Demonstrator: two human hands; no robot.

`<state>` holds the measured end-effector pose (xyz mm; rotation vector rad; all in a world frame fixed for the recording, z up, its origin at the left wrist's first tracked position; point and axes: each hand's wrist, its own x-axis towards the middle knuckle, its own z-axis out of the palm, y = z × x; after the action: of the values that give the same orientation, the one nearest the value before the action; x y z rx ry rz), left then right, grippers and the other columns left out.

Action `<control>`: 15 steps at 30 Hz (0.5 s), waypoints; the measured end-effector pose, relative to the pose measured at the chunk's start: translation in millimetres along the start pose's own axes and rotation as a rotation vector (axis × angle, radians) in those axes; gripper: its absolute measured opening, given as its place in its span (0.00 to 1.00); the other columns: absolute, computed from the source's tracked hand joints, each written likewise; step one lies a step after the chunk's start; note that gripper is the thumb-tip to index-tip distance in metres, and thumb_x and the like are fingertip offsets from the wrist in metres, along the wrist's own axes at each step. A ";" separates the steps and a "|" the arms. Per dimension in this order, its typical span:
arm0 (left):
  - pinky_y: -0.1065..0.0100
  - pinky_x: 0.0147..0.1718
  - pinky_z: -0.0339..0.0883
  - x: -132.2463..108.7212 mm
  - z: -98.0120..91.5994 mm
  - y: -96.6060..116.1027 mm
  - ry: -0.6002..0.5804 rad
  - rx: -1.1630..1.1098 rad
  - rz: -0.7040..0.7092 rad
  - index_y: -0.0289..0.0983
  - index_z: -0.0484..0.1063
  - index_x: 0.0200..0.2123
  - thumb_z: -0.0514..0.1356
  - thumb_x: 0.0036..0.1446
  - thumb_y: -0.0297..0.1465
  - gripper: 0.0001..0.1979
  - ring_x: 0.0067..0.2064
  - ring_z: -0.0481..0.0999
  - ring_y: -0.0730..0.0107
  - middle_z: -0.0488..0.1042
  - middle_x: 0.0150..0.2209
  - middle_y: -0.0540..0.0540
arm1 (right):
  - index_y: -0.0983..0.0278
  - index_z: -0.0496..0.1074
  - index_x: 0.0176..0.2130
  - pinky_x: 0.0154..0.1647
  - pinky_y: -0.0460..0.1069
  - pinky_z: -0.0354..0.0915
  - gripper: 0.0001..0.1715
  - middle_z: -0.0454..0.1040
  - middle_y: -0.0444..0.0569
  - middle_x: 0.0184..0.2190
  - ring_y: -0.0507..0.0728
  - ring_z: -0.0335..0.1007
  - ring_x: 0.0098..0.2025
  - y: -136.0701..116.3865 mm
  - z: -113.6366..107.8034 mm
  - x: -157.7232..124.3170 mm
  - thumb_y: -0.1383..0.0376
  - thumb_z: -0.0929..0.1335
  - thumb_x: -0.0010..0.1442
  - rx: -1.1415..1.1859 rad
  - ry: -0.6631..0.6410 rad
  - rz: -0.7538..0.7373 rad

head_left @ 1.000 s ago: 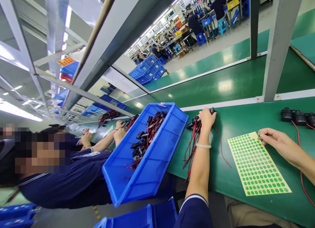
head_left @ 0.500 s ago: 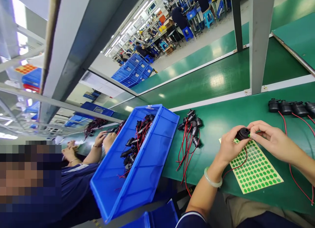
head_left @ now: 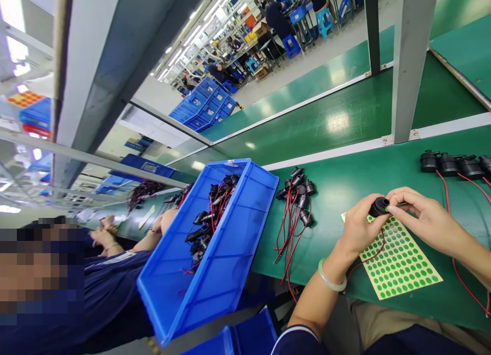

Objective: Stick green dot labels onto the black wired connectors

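My left hand [head_left: 358, 227] grips a small round black part [head_left: 379, 206] with red and black wires, just above a yellow sheet of green dot stickers [head_left: 395, 260]. My right hand [head_left: 422, 219] pinches at the same part's right side, with a bit of green showing at its fingertips. Both hands meet over the sheet's upper left corner. A loose pile of the same black wired parts [head_left: 297, 191] lies on the green belt to the left of my hands.
A blue bin [head_left: 230, 242] with more wired parts sits tilted at the belt's near edge. A row of black parts [head_left: 454, 164] lies at the right. A grey post [head_left: 408, 63] stands behind. A co-worker's arms [head_left: 153, 235] work left of the bin.
Since a second ago my left hand has come from the pile to the sticker sheet with one black part, and my right hand has joined it. In the last half second both hands stay nearly still.
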<state>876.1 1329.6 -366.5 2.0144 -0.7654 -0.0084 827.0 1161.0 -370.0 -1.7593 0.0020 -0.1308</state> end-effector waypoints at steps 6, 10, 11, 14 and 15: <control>0.64 0.49 0.76 1.4 -6.9 -8.3 -0.015 0.037 0.064 0.36 0.73 0.51 0.62 0.61 0.37 0.17 0.46 0.81 0.63 0.80 0.47 0.41 | 0.60 0.64 0.38 0.49 0.53 0.67 0.11 0.70 0.48 0.40 0.56 0.69 0.44 5.3 11.1 12.6 0.57 0.67 0.62 0.323 -0.101 0.069; 0.67 0.44 0.77 5.7 -18.2 -22.0 0.010 0.105 0.012 0.37 0.75 0.50 0.63 0.60 0.38 0.17 0.41 0.83 0.64 0.81 0.45 0.43 | 0.62 0.66 0.39 0.43 0.49 0.69 0.09 0.72 0.44 0.36 0.53 0.71 0.39 -3.4 16.5 25.5 0.66 0.68 0.57 0.285 -0.062 0.017; 0.69 0.40 0.78 10.2 -19.9 -28.0 0.014 0.105 -0.005 0.37 0.75 0.50 0.64 0.58 0.40 0.19 0.38 0.83 0.64 0.82 0.44 0.43 | 0.63 0.66 0.39 0.41 0.47 0.69 0.10 0.72 0.43 0.35 0.52 0.71 0.37 -5.5 14.3 29.9 0.67 0.70 0.56 0.266 -0.045 0.008; 0.72 0.36 0.78 25.3 -17.3 -43.8 0.070 0.076 -0.049 0.37 0.76 0.49 0.66 0.52 0.47 0.26 0.37 0.84 0.62 0.82 0.42 0.44 | 0.63 0.67 0.37 0.38 0.44 0.67 0.15 0.70 0.39 0.32 0.50 0.69 0.35 -13.0 3.5 35.2 0.68 0.74 0.52 0.210 0.011 -0.015; 0.73 0.37 0.77 28.7 -14.6 -47.1 0.088 0.042 -0.058 0.37 0.76 0.49 0.67 0.49 0.48 0.28 0.38 0.84 0.62 0.83 0.42 0.44 | 0.63 0.67 0.36 0.37 0.44 0.65 0.17 0.69 0.38 0.31 0.49 0.69 0.35 -16.0 0.9 33.3 0.69 0.76 0.49 0.189 0.039 -0.017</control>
<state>927.7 1342.8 -387.0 2.0617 -0.6562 0.0625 859.0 1162.4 -351.6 -1.5683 0.0025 -0.1720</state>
